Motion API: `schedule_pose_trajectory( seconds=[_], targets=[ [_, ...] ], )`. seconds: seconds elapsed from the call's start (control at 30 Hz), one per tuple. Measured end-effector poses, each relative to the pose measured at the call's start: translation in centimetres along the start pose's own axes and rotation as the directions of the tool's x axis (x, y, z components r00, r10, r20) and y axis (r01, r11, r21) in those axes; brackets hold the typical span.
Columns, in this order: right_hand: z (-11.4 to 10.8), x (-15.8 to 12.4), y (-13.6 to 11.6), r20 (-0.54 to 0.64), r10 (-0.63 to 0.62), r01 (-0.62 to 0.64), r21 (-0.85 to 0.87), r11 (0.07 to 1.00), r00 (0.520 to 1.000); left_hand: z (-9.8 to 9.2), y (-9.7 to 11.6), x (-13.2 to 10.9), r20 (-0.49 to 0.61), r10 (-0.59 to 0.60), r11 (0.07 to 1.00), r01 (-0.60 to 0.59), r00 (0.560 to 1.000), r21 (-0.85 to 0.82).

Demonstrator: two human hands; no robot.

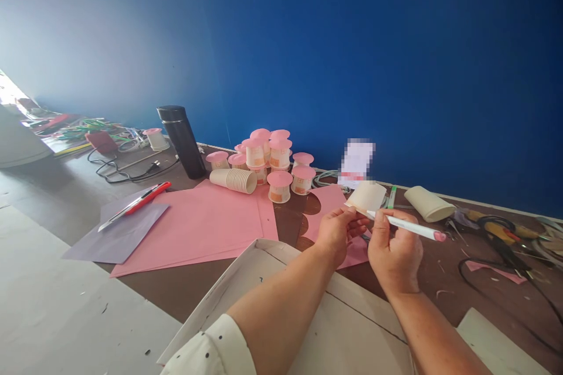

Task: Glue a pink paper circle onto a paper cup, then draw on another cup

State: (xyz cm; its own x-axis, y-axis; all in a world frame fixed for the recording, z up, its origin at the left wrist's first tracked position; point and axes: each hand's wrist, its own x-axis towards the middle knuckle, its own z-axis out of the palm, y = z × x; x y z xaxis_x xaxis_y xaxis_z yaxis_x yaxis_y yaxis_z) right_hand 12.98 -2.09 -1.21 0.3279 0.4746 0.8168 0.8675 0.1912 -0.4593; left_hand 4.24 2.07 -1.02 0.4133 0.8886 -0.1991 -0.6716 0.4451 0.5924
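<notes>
My left hand (338,233) grips a white paper cup (368,197) near one end, its fingers wrapped round it. In my right hand (398,252) is a white marker (411,225) with a pink end cap; its tip end is at the cup's edge. Pink paper (328,208) with rounded cut-outs lies behind and under my left hand. Several small cups with round pink tops (280,179) stand grouped left of my hands, some stacked. A nested row of plain cups (233,180) lies on its side beside them.
Pink sheets (197,220), a purple sheet (118,234) and a red cutter (136,205) lie left. A black bottle (182,143) stands by the blue wall. Board (347,328) sits beneath my forearms. Rightward are a lying cup (428,203), black cables (497,246) and tools.
</notes>
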Motion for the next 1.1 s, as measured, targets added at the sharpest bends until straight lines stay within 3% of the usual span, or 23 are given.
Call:
schedule_pose_trajectory(
  seconds=[0.27,0.6,1.1],
  targets=[
    [0.22,-0.19,0.25,-0.001,0.085,-0.085,0.028,0.996,0.996,0.05,0.17,-0.01,-0.049,-0.021,0.997,0.018,0.999,-0.071],
    [0.10,0.07,-0.13,0.002,0.027,-0.027,0.012,1.000,1.000,0.12,0.25,-0.01,-0.052,-0.048,0.996,0.044,0.997,-0.084],
    [0.22,-0.01,0.33,0.016,0.050,-0.050,-0.008,0.999,0.999,0.10,0.15,-0.31,0.047,-0.007,1.000,0.009,0.999,-0.024]
  ],
)
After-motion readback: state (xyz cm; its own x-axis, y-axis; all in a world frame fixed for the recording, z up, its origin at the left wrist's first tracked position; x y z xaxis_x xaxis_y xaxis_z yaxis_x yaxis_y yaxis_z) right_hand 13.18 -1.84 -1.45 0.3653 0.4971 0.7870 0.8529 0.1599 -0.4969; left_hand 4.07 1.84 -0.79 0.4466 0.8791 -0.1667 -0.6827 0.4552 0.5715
